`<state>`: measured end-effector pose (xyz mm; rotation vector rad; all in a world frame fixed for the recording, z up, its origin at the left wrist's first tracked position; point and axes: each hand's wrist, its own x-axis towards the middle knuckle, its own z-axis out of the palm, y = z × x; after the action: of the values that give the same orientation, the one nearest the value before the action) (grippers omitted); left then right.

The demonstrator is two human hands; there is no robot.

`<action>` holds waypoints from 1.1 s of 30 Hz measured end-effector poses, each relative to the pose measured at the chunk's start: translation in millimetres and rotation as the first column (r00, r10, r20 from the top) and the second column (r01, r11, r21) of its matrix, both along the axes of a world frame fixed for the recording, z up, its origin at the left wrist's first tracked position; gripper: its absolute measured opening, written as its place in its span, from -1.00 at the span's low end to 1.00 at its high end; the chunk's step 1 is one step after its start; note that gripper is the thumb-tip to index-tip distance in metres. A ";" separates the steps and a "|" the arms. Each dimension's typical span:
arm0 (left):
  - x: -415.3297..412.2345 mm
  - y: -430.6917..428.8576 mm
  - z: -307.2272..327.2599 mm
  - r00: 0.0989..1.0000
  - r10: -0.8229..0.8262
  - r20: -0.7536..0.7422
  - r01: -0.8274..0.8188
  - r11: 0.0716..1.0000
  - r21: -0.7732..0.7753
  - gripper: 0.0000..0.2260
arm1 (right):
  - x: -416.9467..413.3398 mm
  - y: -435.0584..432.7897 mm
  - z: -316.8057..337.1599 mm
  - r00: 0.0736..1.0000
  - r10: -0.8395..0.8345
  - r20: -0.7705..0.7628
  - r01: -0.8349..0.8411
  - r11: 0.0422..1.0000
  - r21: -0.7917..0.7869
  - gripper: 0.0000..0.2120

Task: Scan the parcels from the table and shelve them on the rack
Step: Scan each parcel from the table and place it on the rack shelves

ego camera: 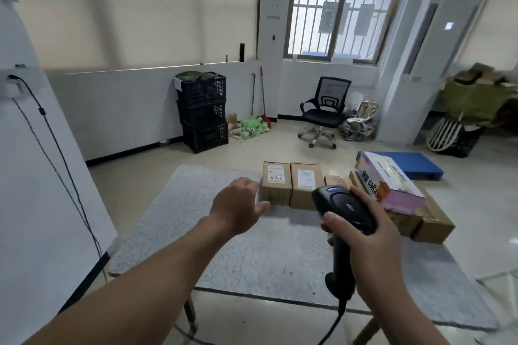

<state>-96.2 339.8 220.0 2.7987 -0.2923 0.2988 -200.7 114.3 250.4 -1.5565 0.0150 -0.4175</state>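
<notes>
A tiled room with pale walls lies ahead, lit by a barred window (336, 5). Against the far wall stand stacked dark plastic crates (203, 112), and a black mesh office chair (325, 109) stands below the window. A tall white air-conditioning unit (437, 36) stands to the right, and a blue pallet (420, 165) lies on the floor behind the counter. Nearer the camera is the grey speckled counter (224, 246), with the parcels gathered along its far right side. Two brown cardboard parcels sit side by side, the left parcel (276, 182) carrying a label with handwritten digits and the second parcel (305, 185) a white label. A small carton (335, 180) sits just to their right. A colourful printed box (389, 182) lies tilted on top of a large flat carton (431, 221). The left hand (238, 204) reaches out over the counter, its grip wide and holding nothing, with the fingertips just beside the left parcel; whether they touch it cannot be told. The right hand (372, 235) has its grip closed round the handle of a black barcode scanner (344, 204). The scanner's head points toward the parcels, and its cable (333, 328) hangs down from the handle.
</notes>
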 end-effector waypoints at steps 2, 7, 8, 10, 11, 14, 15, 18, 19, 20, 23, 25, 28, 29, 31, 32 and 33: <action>36.8 0.2 -8.3 0.999 -0.023 -0.026 0.023 1.000 0.013 -0.54 | 30.5 1.6 -6.1 0.999 -0.032 -0.009 0.033 0.999 0.021 -0.35; 112.7 -5.6 -32.2 0.992 -0.046 -0.118 0.049 0.998 0.027 -0.50 | 98.8 -0.2 -25.2 0.996 -0.064 -0.064 0.065 0.998 0.024 -0.34; 125.6 -7.4 -37.3 0.990 -0.048 -0.133 0.052 0.998 0.032 -0.49 | 111.7 -0.8 -27.9 0.995 -0.075 -0.073 0.077 0.997 0.028 -0.34; 153.5 -10.9 -47.2 0.986 -0.043 -0.160 0.048 0.998 0.030 -0.47 | 139.6 -3.1 -32.6 0.992 -0.083 -0.095 0.086 0.996 0.027 -0.37; 167.1 -12.6 -52.5 0.984 -0.037 -0.175 0.043 0.999 0.028 -0.46 | 154.0 -4.8 -35.4 0.991 -0.075 -0.107 0.079 0.997 0.028 -0.40; 206.6 -20.0 -70.9 0.973 -0.009 -0.231 0.018 0.999 0.036 -0.45 | 199.4 -12.6 -49.4 0.988 -0.049 -0.145 0.057 0.997 0.045 -0.40; 219.6 -22.6 -77.6 0.968 0.009 -0.251 0.002 0.999 0.041 -0.45 | 214.7 -14.9 -55.4 0.987 -0.042 -0.154 0.050 0.998 0.050 -0.37; 258.2 -32.9 -100.2 0.946 0.070 -0.316 -0.058 0.997 0.047 -0.44 | 261.2 -24.0 -74.8 0.985 -0.011 -0.172 0.022 0.998 0.060 -0.33; 271.0 -37.6 -108.5 0.936 0.089 -0.340 -0.077 0.996 0.046 -0.43 | 276.9 -28.1 -81.5 0.983 -0.001 -0.184 0.013 0.998 0.064 -0.33; 283.9 -42.7 -117.0 0.926 0.104 -0.362 -0.093 0.994 0.050 -0.43 | 291.5 -32.1 -87.8 0.981 0.004 -0.196 0.010 0.997 0.073 -0.32; 322.6 -60.6 -141.8 0.900 0.149 -0.409 -0.137 0.989 0.060 -0.45 | 332.6 -44.7 -105.1 0.970 0.016 -0.243 0.005 0.996 0.084 -0.32; 347.6 -75.5 -157.4 0.884 0.178 -0.432 -0.172 0.984 0.054 -0.47 | 357.9 -54.3 -114.2 0.963 0.018 -0.268 0.006 0.996 0.088 -0.36; 377.1 -97.0 -180.6 0.845 0.232 -0.481 -0.229 0.971 0.067 -0.50 | 389.2 -65.7 -129.5 0.952 0.036 -0.303 -0.009 0.996 0.089 -0.44; 384.7 -102.2 -188.8 0.825 0.253 -0.505 -0.249 0.966 0.077 -0.50 | 397.9 -68.5 -135.2 0.949 0.044 -0.313 -0.015 0.995 0.094 -0.43; 398.1 -109.5 -204.0 0.788 0.296 -0.540 -0.283 0.953 0.111 -0.46 | 412.6 -73.4 -144.5 0.941 0.062 -0.334 -0.023 0.992 0.120 -0.36; 403.9 -112.1 -210.3 0.770 0.321 -0.551 -0.298 0.945 0.133 -0.43 | 418.6 -75.1 -147.5 0.935 0.075 -0.347 -0.030 0.991 0.134 -0.32; 408.9 -113.7 -215.5 0.752 0.344 -0.562 -0.315 0.937 0.152 -0.39 | 423.9 -76.4 -150.2 0.929 0.085 -0.361 -0.035 0.989 0.142 -0.30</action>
<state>312.7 226.1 4.5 2.8045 0.3514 -0.5081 223.2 37.9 100.2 -1.4787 0.2795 -0.0698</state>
